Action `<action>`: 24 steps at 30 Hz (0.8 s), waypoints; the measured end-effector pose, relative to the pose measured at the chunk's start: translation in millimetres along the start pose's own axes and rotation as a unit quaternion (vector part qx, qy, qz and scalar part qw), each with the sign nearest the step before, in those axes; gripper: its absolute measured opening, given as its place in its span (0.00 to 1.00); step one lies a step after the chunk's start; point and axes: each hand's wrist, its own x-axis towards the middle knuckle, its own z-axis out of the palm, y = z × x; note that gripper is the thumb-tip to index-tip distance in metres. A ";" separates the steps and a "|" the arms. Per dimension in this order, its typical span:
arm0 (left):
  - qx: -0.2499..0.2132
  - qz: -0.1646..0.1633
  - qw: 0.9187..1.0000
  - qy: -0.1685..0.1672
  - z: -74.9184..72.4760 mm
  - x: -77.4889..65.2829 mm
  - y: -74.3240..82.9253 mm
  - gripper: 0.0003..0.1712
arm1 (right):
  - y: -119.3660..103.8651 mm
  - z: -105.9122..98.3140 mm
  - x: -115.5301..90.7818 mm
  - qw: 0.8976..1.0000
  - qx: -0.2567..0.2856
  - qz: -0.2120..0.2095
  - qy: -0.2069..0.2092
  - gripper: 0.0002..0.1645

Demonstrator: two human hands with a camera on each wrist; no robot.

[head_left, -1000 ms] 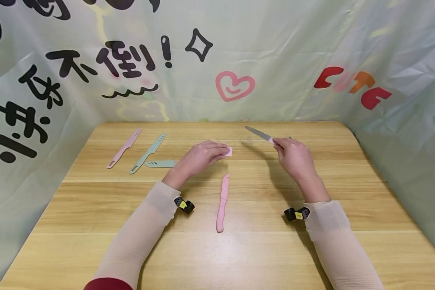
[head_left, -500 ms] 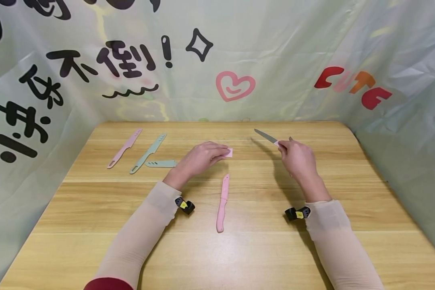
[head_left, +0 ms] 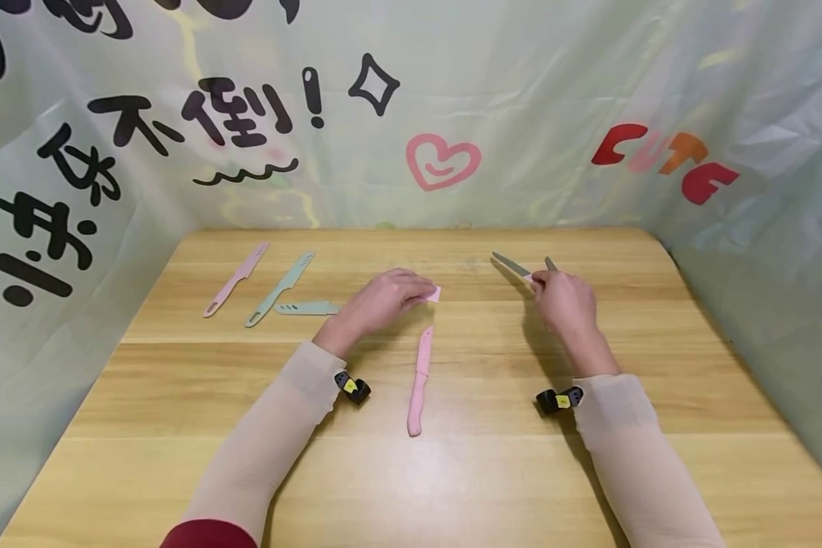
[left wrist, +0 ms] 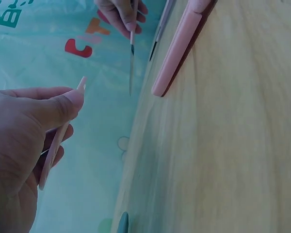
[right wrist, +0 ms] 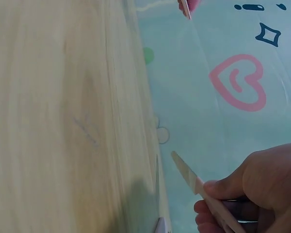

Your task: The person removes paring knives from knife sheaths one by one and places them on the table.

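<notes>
Pale printed curtain behind both grips; wooden table below them.

Left hand: thumb and fingers together, pinching a pink sheath. Right hand: thumb and fingers clamped on the handle of a bare pink-handled knife, well apart to the right of the left grip.

Pink sheathed knife: on the table between the two grips, nearer the person; handle end toward the body, probably for easy reach. Pale-green sheathed knife and mauve-pink sheathed knife: roughly parallel, left of the left grip, likely laid aside to leave working room.

Held knife: raised off the table, blade leading away from the right grip, up and to the left. Handle hold presumably keeps fingers off the bare metal. Second bare blade: just beyond the right hand; the rest is hidden there in the head view.

Pale-green sheath: on the table just left of the left hand, which covers its right end.

Pink sheath: one end shows past the left fingertips; light pinch, I judge, since it looks thin.
</notes>
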 end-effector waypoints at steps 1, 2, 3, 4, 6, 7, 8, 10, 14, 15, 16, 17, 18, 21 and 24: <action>-0.001 -0.006 1.000 -0.005 0.4 1.1 0.4 0.16 | -0.6 0.0 0.2 1.000 -0.003 0.000 -0.002 0.17; -0.002 -0.012 1.000 -0.008 0.6 2.4 0.6 0.17 | -1.0 0.2 0.6 1.000 -0.005 -0.001 -0.004 0.17; -0.002 -0.017 1.000 -0.011 0.8 4.0 1.0 0.17 | -1.5 0.6 1.0 1.000 -0.007 -0.002 -0.005 0.17; -0.003 -0.023 1.000 -0.015 0.8 6.0 1.4 0.17 | -1.8 0.8 1.1 1.000 -0.008 -0.001 -0.005 0.17; -0.004 -0.029 0.999 -0.025 0.5 10.5 2.5 0.18 | -2.0 1.4 0.7 1.000 -0.010 -0.001 -0.005 0.16; -0.007 -0.029 0.999 -0.031 0.4 13.2 3.2 0.18 | -1.7 1.9 0.4 1.000 -0.013 -0.001 -0.004 0.16; -0.009 -0.028 0.999 -0.036 0.5 15.9 3.9 0.18 | -1.3 2.6 0.0 1.000 -0.014 -0.001 -0.003 0.16; -0.014 -0.025 0.999 -0.044 0.8 21.8 5.0 0.18 | -0.2 3.8 -0.8 1.000 -0.019 -0.001 -0.001 0.16; -0.016 -0.013 0.998 -0.053 3.8 33.1 6.3 0.18 | 0.4 7.6 -0.7 1.000 -0.026 0.001 -0.007 0.15; -0.015 -0.012 0.998 -0.055 4.9 35.2 6.5 0.18 | 0.2 8.5 -0.7 1.000 -0.026 0.002 -0.009 0.15; -0.013 -0.012 0.998 -0.058 6.2 37.2 6.8 0.18 | -0.4 9.1 -0.6 1.000 -0.023 0.003 -0.013 0.15; -0.013 -0.011 0.998 -0.062 7.5 39.0 7.2 0.18 | -1.0 9.8 -0.9 1.000 -0.022 0.004 -0.015 0.15; -0.012 -0.010 0.998 -0.065 9.1 40.9 7.5 0.18 | -1.5 10.1 -1.0 1.000 -0.019 0.005 -0.016 0.16; -0.018 -0.008 0.997 -0.073 13.0 46.0 8.8 0.19 | -1.7 10.2 -1.2 1.000 -0.011 0.010 -0.017 0.16; -0.025 -0.003 0.997 -0.076 17.5 51.0 9.6 0.19 | -1.0 9.8 -1.3 1.000 -0.006 0.013 -0.017 0.17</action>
